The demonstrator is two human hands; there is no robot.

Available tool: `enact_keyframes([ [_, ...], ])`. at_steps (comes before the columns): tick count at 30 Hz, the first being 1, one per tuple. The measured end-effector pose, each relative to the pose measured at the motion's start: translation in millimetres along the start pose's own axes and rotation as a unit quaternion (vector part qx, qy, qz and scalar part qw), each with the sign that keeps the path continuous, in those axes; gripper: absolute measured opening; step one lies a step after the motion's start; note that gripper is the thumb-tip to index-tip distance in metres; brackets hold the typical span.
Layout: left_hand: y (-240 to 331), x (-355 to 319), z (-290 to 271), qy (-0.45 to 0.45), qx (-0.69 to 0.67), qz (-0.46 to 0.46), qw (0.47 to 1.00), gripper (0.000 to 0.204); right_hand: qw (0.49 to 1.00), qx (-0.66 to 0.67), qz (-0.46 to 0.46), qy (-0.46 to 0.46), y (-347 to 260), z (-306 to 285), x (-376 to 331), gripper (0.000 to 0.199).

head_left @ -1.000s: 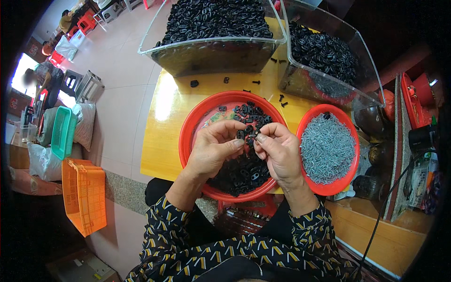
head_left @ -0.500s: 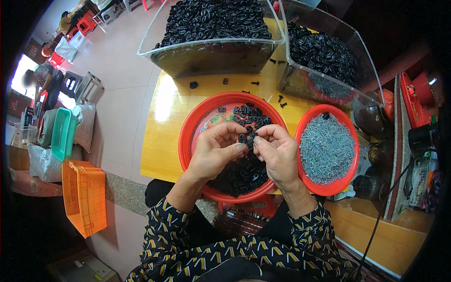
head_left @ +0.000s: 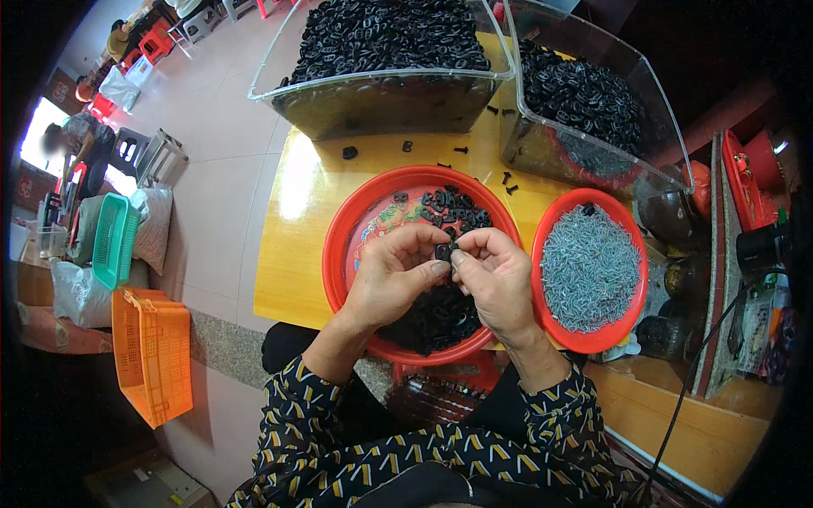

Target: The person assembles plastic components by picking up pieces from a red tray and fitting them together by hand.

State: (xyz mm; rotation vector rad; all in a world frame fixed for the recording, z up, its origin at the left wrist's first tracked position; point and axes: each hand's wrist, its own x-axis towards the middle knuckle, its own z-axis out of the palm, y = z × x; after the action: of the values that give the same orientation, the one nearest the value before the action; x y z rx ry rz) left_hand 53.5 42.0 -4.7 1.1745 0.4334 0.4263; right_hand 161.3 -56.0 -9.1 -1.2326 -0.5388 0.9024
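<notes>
Over a red round basin (head_left: 336, 222) my two hands meet, fingertips almost touching. Between thumb and finger my left hand (head_left: 388, 269) pinches a small black plastic piece (head_left: 443, 251). My right hand (head_left: 494, 273) is closed at the same piece's right side, thumb and forefinger pressed against it; whether they hold a second small part is hidden. Loose black plastic parts (head_left: 440, 317) are heaped in the basin below and behind my hands. To the right, a red oval basin (head_left: 641, 292) is full of short silvery screws (head_left: 590, 267).
Two clear plastic bins (head_left: 381, 78) (head_left: 660, 110) of black parts stand at the table's back. Several black pieces lie on the yellow table (head_left: 288, 245). Orange (head_left: 152, 356) and green (head_left: 114, 241) baskets stand at left. A person (head_left: 85, 140) sits farther off.
My right fingertips have shifted slightly left and closed against the piece in my left hand. The black piece is now turned differently and less of it shows.
</notes>
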Motion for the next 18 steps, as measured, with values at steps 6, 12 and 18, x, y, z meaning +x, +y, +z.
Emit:
enact_keyframes([
  [6,-2,-1,-4,0.004,0.008,0.001,1.0,0.026,1.0,0.009,0.017,-0.023,-3,-1,0,0.008],
  [12,-1,-1,-3,0.014,0.0,-0.004,1.0,0.026,0.988,0.11,0.079,-0.073,-1,-11,7,0.009],
  [18,1,-3,-2,0.004,0.013,0.023,1.0,0.025,0.964,0.194,0.139,-0.114,0,-20,11,0.013],
])
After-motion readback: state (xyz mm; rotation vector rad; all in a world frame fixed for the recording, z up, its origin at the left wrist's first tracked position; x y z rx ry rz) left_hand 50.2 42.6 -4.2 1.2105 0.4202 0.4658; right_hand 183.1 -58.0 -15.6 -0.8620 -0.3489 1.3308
